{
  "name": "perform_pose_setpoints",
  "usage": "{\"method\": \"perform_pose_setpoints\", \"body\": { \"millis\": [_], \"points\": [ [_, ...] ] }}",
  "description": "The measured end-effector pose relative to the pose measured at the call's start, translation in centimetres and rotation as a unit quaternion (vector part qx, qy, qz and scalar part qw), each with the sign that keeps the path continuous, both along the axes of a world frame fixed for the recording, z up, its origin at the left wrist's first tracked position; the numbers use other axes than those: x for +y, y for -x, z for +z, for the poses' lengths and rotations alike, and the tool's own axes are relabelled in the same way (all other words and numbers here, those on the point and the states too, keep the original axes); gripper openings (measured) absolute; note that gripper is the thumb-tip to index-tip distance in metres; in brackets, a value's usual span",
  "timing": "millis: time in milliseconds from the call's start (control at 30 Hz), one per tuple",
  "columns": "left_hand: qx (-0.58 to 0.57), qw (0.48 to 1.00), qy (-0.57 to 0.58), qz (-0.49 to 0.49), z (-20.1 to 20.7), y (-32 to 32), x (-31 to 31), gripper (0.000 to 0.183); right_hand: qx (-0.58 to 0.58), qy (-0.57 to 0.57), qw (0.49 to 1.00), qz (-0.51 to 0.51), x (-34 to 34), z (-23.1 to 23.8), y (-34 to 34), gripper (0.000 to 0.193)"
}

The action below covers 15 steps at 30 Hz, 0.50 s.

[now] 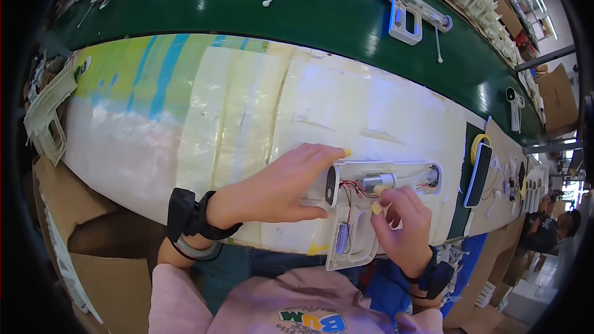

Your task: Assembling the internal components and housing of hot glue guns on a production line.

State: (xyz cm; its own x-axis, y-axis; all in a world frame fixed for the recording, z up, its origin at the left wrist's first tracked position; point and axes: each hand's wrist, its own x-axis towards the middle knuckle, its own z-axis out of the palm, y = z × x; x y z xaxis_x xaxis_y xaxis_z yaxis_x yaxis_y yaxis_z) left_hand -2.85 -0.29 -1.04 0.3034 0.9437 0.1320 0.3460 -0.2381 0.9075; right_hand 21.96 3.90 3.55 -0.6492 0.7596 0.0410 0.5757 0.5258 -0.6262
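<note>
A white plastic housing half [362, 260] with a looped handle lies on the covered table in front of me. Inside it are a silver cylindrical motor [378, 181], red and black wires [351, 187] and a blue battery cell [342, 238] in the handle. My left hand [278, 185] is open, its fingers stretched toward the housing's dark end piece [331, 185] and a yellow cover on one fingertip. Curled over the housing just below the motor, my right hand [405, 219] has yellow-covered fingertips drawn together; whatever is between them is hidden.
Beyond the table runs a green conveyor [346, 31] carrying similar white housings [405, 15]. At the right lie a dark phone-like slab [477, 176] and a yellow tape roll [478, 146]. A cardboard box [111, 272] stands at lower left, near stacked white housings [49, 114].
</note>
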Motion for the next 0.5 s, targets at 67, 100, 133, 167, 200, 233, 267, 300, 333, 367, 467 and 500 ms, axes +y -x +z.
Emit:
{"method": "perform_pose_setpoints", "body": {
  "millis": [67, 100, 133, 167, 200, 233, 267, 300, 333, 367, 467, 500],
  "points": [
    [0.015, 1.000, -0.006, 0.003, -0.5, 0.1, -0.2, 0.073, 0.030, -0.015, 0.999, -0.022, 0.2, -0.3, 0.5, 0.023],
    [0.041, 0.999, -0.020, -0.002, -0.9, -0.1, -0.2, 0.074, 0.030, -0.015, 0.999, -0.018, 0.2, -0.8, 0.6, 0.023],
    [0.066, 0.997, -0.034, -0.006, -1.1, -0.3, -0.3, 0.076, 0.005, -0.050, 0.998, 0.034, 0.3, -1.4, 0.7, 0.024],
    [0.065, 0.997, -0.033, -0.001, -1.2, -0.4, -0.4, 0.076, -0.019, -0.086, 0.992, 0.086, 0.4, -1.6, 0.9, 0.024],
    [0.068, 0.997, -0.032, 0.003, -1.4, -0.6, -0.5, 0.076, -0.020, -0.085, 0.992, 0.091, 0.4, -1.6, 1.0, 0.024],
    [0.070, 0.997, -0.031, 0.009, -1.5, -0.7, -0.5, 0.077, -0.024, -0.069, 0.995, 0.073, 0.3, -1.5, 1.2, 0.023],
    [0.068, 0.997, -0.028, 0.016, -1.7, -0.8, -0.6, 0.077, -0.028, -0.051, 0.997, 0.056, 0.2, -1.3, 1.4, 0.023],
    [0.069, 0.997, -0.041, 0.020, -1.8, -0.9, -0.6, 0.076, -0.030, -0.049, 0.996, 0.064, 0.3, -0.8, 1.7, 0.023],
    [0.070, 0.996, -0.054, 0.024, -1.9, -1.0, -0.6, 0.076, -0.031, -0.015, 0.999, 0.037, 0.5, 0.0, 1.9, 0.021],
    [0.067, 0.996, -0.052, 0.030, -1.9, -1.0, -0.6, 0.076, -0.034, 0.018, 0.999, 0.008, 0.5, 0.9, 2.3, 0.020],
    [0.098, 0.990, -0.072, 0.076, -2.0, -1.2, -1.0, 0.075, -0.044, 0.033, 0.999, 0.000, 0.6, 2.5, 3.7, 0.017],
    [0.104, 0.988, -0.074, 0.087, -2.1, -1.3, -1.0, 0.074, -0.028, 0.045, 0.999, -0.005, 0.7, 2.7, 4.1, 0.016]
  ]
}}
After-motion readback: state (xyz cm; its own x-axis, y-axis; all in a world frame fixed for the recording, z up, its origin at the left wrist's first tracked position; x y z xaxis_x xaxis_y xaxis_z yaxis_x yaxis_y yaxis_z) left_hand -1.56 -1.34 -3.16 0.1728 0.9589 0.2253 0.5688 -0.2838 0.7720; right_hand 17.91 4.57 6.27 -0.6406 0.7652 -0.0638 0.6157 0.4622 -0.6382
